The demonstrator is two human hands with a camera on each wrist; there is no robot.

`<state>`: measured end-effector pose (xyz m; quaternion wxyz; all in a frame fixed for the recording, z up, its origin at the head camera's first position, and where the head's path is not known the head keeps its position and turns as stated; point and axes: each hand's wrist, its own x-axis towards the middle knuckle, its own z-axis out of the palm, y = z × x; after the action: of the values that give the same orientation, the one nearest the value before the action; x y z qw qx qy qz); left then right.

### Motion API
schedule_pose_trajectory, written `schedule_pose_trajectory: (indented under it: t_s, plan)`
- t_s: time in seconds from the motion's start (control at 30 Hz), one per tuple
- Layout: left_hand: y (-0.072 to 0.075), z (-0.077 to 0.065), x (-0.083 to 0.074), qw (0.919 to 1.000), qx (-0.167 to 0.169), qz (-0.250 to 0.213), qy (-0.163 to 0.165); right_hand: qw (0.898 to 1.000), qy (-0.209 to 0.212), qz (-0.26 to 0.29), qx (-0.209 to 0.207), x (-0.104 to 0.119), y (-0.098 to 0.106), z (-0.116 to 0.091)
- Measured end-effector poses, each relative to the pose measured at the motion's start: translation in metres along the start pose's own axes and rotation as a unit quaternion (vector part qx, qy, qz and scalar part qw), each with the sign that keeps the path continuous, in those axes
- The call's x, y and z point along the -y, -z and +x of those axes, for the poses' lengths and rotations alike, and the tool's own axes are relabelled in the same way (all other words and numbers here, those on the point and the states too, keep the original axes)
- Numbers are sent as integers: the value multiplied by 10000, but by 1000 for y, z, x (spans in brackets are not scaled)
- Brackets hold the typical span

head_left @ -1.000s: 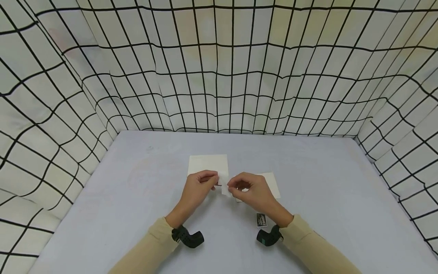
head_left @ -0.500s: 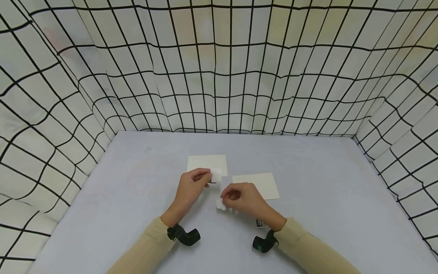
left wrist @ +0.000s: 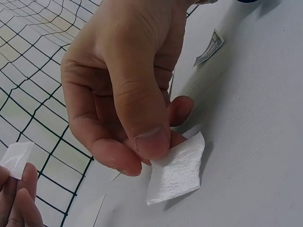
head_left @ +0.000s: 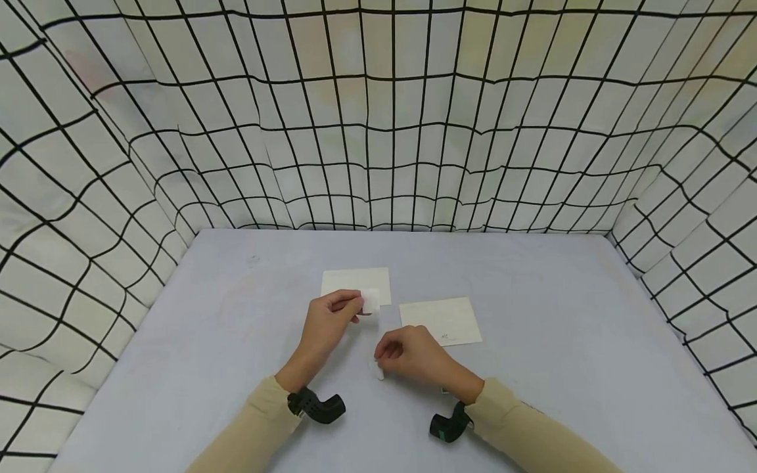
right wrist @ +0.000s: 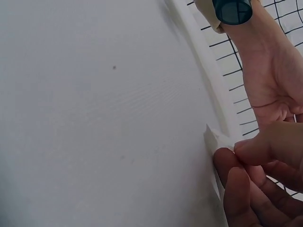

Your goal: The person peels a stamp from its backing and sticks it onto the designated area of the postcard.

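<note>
In the head view my left hand (head_left: 331, 322) pinches a small white square piece (head_left: 370, 300), thin like paper, with a dark reddish edge below it. It overlaps a blank off-white card (head_left: 355, 277) lying behind. Lower and to the right, my right hand (head_left: 414, 355) pinches a second small white piece (head_left: 377, 371) close over the table. The left wrist view shows this second piece (left wrist: 177, 172) as crinkled and roughly square, under the thumb of the right hand (left wrist: 128, 94). The left hand's square (left wrist: 18, 158) stands at the lower left there.
A second off-white card (head_left: 449, 318) with a tiny mark lies beyond my right hand. A small stamp-like picture (left wrist: 209, 48) lies under the right wrist, mostly hidden in the head view. Black netting (head_left: 378, 144) over white cloth walls the white table (head_left: 562, 315).
My right hand has moved toward me and slightly left with its white piece, uncovering the right card and covering the small picture. My left hand has shifted slightly left and up.
</note>
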<state>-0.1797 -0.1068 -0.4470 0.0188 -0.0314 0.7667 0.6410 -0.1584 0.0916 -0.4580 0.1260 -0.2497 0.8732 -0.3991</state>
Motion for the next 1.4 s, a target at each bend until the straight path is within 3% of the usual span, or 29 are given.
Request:
schedule_pose_trajectory:
  t_s: [0.33, 0.7, 0.93, 1.1, 1.4]
  plan:
    - [5, -4, 1, 9999, -81, -61, 119, 9998, 2, -166, 63, 3, -3, 1]
    - [2, -5, 0, 9998, -89, -94, 117, 9996, -24, -250, -127, 4, 12, -2]
    - [0, -7, 0, 10000, 26, -42, 17, 9927, 745, -202, -926, 5, 23, -3]
    - [-1, -11, -3, 10000, 96, 8, -8, 9783, 1452, -292, -1448, 10, 31, -3]
    - [-3, -13, -5, 9995, 314, -4, -10, 9521, 2233, -694, -1969, 10, 43, -1]
